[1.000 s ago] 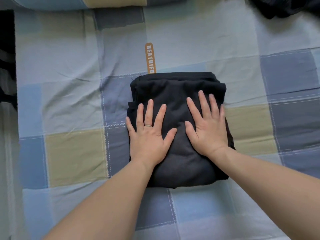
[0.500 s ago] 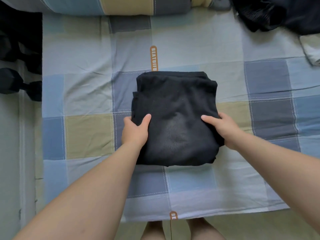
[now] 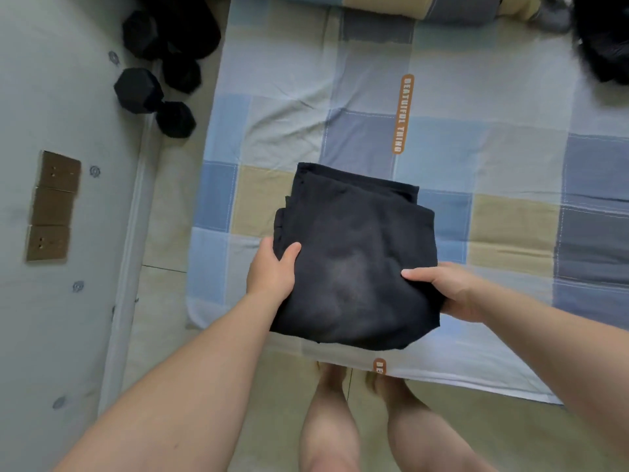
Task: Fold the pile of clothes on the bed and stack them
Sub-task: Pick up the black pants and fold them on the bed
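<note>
Both hands are pinching the folded black garment (image 3: 350, 260) by its sides, left hand (image 3: 272, 270) and right hand (image 3: 449, 291) with thumbs on top, holding it over the near edge of the bed (image 3: 442, 148). Folding looks done; stacking is coming next, needing a level carry. More dark clothes (image 3: 602, 39) are lying far right.

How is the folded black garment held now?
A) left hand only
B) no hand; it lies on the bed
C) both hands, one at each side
C: the left hand and the right hand grip opposite edges of the garment, thumbs on top.
</note>
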Demonstrator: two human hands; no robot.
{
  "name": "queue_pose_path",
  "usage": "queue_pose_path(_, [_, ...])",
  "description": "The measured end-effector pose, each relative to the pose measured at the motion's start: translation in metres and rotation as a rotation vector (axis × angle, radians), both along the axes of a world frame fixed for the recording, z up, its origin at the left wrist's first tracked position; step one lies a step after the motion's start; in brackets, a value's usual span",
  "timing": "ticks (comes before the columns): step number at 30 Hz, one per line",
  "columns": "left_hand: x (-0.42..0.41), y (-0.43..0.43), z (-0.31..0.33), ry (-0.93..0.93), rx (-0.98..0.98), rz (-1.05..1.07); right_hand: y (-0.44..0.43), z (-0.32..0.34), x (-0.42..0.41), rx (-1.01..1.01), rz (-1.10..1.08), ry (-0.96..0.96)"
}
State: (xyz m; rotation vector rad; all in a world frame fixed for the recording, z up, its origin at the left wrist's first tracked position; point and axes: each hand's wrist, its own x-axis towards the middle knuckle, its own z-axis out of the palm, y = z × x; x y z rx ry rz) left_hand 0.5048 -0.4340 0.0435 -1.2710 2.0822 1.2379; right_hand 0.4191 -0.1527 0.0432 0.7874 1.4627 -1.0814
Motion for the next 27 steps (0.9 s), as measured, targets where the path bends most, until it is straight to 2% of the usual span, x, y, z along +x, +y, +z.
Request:
queue_pose_path(7, [0.068, -0.082, -0.013, -0.057, -0.186, 0.087, -0.101, -0.023, 0.051, -0.076, 0.145, 0.016])
queue_pose_path(13, [0.092, -0.116, -0.018, -0.088, -0.332, 0.151, -0.147, -0.032, 0.060, -0.113, 0.230, 0.044])
queue_pose_path(20, [0.092, -0.115, -0.025, -0.199, -0.323, 0.192, -0.149, -0.024, 0.053, -0.009, 0.374, 0.096])
queue_pose_path(24, [0.084, -0.091, 0.011, -0.236, -0.366, 0.136, -0.135, 0.008, 0.043, 0.093, 0.475, 0.114])
queue_pose_path(27, [0.078, -0.065, 0.048, -0.223, -0.305, 0.023, -0.119, 0.048, 0.036, 0.148, 0.521, 0.149])
